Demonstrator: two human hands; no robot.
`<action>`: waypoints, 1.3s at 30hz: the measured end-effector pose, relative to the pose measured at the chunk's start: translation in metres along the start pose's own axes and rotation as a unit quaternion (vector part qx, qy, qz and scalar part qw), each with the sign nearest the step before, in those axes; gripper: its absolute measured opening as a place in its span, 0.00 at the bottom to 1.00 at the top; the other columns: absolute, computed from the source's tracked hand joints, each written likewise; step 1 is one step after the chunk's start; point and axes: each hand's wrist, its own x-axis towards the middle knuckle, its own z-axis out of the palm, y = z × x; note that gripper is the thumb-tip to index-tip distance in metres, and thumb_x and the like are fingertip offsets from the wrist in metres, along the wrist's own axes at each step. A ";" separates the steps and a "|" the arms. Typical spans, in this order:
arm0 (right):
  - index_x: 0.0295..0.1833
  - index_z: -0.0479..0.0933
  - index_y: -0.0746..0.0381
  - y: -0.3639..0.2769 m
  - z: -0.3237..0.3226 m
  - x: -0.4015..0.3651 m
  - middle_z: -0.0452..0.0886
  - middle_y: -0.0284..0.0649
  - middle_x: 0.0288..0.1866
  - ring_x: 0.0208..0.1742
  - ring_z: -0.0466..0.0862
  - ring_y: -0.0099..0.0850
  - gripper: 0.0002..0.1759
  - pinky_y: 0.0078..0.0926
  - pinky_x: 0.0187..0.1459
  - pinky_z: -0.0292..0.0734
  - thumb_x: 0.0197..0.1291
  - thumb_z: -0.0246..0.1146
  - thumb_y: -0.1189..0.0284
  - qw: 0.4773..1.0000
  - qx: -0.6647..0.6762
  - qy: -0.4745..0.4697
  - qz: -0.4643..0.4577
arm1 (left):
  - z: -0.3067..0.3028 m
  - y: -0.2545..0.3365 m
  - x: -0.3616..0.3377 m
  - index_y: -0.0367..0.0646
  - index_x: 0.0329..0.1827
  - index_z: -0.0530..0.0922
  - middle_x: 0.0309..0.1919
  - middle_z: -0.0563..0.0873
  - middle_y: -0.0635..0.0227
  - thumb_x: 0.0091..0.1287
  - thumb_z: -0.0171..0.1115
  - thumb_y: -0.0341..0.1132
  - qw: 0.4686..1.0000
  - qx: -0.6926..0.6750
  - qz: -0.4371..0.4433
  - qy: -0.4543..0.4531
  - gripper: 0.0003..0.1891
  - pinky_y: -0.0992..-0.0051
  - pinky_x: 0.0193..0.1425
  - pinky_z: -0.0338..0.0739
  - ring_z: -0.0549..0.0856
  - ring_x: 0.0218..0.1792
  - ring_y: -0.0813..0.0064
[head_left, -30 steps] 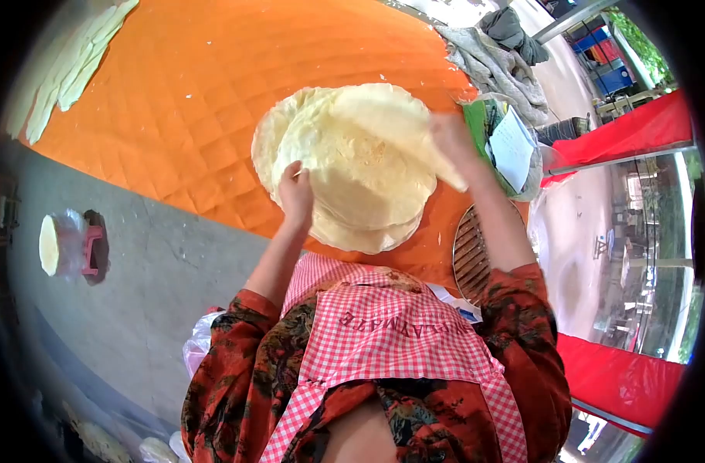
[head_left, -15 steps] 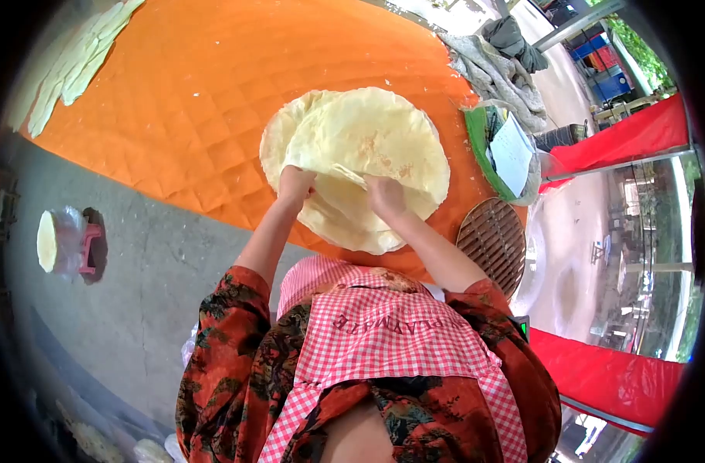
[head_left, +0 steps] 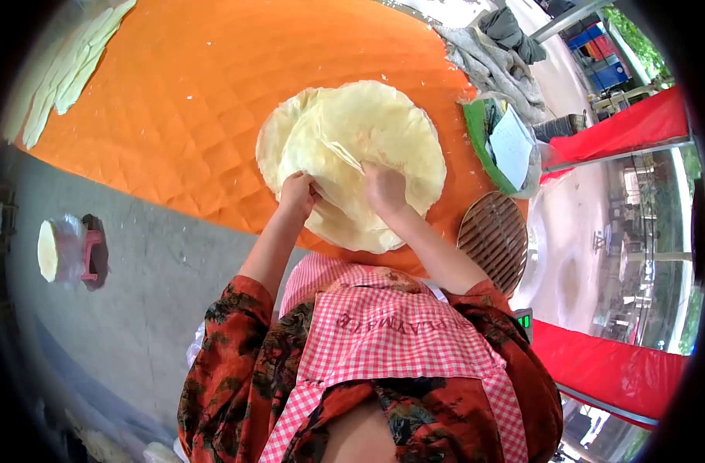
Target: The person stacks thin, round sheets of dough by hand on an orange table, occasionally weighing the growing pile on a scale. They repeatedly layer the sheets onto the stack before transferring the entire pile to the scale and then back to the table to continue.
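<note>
Peeling top sheet (head_left: 383,123) off pale round flatbread stack (head_left: 352,231) on orange quilted cloth (head_left: 198,116) | left hand (head_left: 297,193) pinches its edge; right hand (head_left: 385,189) grip unclear | next: needs slow lift.

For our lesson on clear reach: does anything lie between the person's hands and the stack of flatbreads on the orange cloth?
Nothing visible does. The left hand and the right hand both touch the stack of flatbreads directly, at its near side. The woven mat lies off to the right.

Pale cream flatbreads (head_left: 368,131) lie on an orange quilted cloth (head_left: 206,92); the apron (head_left: 391,339) is red-and-white checked.
</note>
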 end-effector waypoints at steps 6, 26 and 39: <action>0.44 0.75 0.66 -0.015 0.051 -0.013 0.81 0.54 0.35 0.37 0.82 0.52 0.13 0.47 0.37 0.76 0.53 0.58 0.72 0.984 0.047 0.155 -0.080 | 0.011 -0.004 0.000 0.35 0.49 0.73 0.40 0.82 0.58 0.61 0.56 0.21 0.999 0.046 0.014 0.011 0.12 0.65 0.36 0.82 0.84 0.36 0.63; 0.42 0.79 0.72 0.162 -0.285 0.196 0.84 0.53 0.34 0.36 0.84 0.38 0.19 0.34 0.38 0.78 0.40 0.61 0.76 1.000 0.006 0.016 0.020 | 0.008 -0.029 0.010 0.31 0.43 0.77 0.37 0.83 0.57 0.59 0.62 0.22 0.980 0.157 0.054 0.105 0.09 0.66 0.36 0.79 0.83 0.36 0.65; 0.46 0.80 0.67 0.162 -0.423 0.217 0.80 0.34 0.32 0.35 0.80 0.27 0.21 0.27 0.38 0.77 0.42 0.56 0.81 0.998 -0.003 0.030 -0.050 | 0.007 -0.028 0.010 0.32 0.43 0.76 0.38 0.83 0.57 0.58 0.60 0.22 0.988 0.126 0.033 0.087 0.10 0.62 0.29 0.80 0.84 0.35 0.62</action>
